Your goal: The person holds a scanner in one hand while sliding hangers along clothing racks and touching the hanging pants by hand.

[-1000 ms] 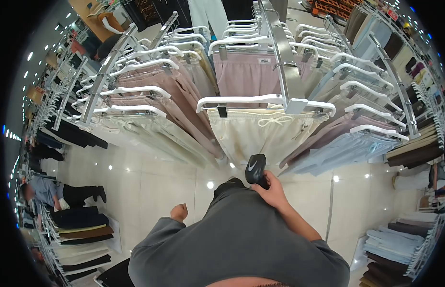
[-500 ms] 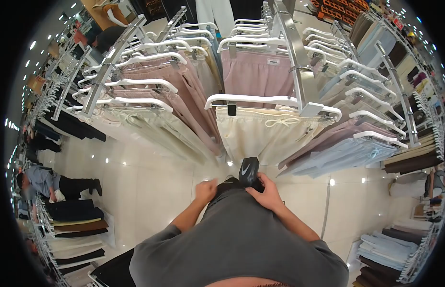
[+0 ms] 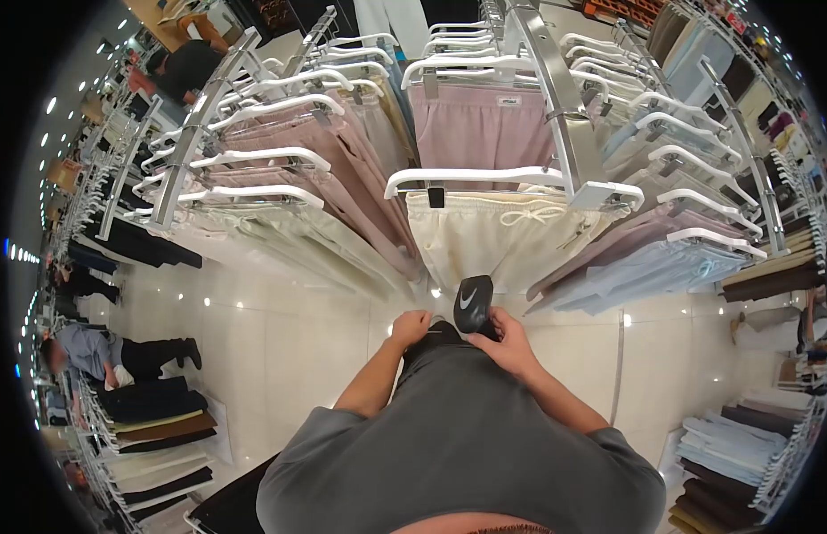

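At the far left, a person [image 3: 86, 349] in a grey-blue shirt and black trousers stands beside a rack of draped garments [image 3: 160, 427], their soft folds layered in black, mustard, brown and cream. Toward the centre, dusty pink trousers [image 3: 284, 133] and pale green trousers [image 3: 293, 236] hang in long, loose creases from smooth white hangers with curved shoulders.

The left hand [image 3: 411, 327] is curled into a loose fist, fingers together, above the glossy, pale tiled floor [image 3: 289, 347]; whether anything is inside it cannot be told. It is near the black device, but apart from it.

The black device [image 3: 473, 304] is at the centre, on the near side of the cream trousers [image 3: 489, 233], whose waist is gathered, with a bow-tied drawstring. Its head is broad and rounded, smooth with a dull sheen, and bears a pale, curved tick-shaped mark. The right hand [image 3: 511, 345] is clamped around its lower part, thumb on the near side.

Above the cream trousers, a squared, shiny metal rail [image 3: 556, 89] runs toward the far side. To the right, light blue trousers [image 3: 640, 274] hang in thin, rumpled folds.
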`<state>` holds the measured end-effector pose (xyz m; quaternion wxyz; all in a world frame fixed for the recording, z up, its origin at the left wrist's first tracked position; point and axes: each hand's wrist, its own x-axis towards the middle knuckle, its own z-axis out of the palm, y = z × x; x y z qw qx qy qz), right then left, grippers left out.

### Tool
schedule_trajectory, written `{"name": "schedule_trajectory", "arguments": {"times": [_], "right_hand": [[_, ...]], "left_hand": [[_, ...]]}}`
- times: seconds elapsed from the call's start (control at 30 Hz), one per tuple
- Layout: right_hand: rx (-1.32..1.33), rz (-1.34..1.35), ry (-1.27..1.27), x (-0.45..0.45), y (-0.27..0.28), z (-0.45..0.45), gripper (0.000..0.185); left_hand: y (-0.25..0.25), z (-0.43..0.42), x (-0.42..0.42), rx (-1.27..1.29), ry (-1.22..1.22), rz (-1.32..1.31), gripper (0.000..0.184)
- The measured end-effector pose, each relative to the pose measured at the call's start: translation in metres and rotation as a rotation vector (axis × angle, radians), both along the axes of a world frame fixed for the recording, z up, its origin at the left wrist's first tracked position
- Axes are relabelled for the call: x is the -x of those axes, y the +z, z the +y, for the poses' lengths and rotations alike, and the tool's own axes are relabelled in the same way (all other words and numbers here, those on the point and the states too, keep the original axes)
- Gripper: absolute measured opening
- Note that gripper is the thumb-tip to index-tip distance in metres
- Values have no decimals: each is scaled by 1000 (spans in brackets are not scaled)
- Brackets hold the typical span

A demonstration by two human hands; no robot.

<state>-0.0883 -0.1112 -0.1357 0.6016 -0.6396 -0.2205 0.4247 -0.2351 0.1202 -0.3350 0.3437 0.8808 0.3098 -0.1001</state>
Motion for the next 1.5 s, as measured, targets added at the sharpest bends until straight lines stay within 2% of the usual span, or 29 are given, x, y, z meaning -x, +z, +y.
{"name": "schedule_trajectory", "arguments": {"times": [0.23,0.47,0.57,0.63,0.7,0.77,0.83,0.97,1.27,1.5], "right_hand": [[-61,21,-44,-2,14,3,54],[-85,17,-84,-11,37,0,49],[-167,29,-95,-10,38,1,50],[-164,94,-105,-7,41,2,50],[-162,163,-117,-6,44,1,51],[-143,130,-91,-4,44,0,52],[-128,88,-77,-4,42,-2,52],[-101,15,-45,-2,37,-7,53],[-75,47,-64,0,37,-12,59],[-55,4,-56,1,32,-16,59]], "left_hand": [[-4,-12,9,84,-135,69,39],[-4,-3,31,128,-49,35,33],[-28,8,40,155,-33,13,35],[-45,13,49,333,153,61,34],[-81,20,65,346,220,38,34],[-91,17,79,356,283,20,34],[-92,10,87,522,568,156,33],[-101,3,96,497,500,163,34],[-75,1,78,503,527,136,31],[-97,-9,75,499,477,82,35]]}}
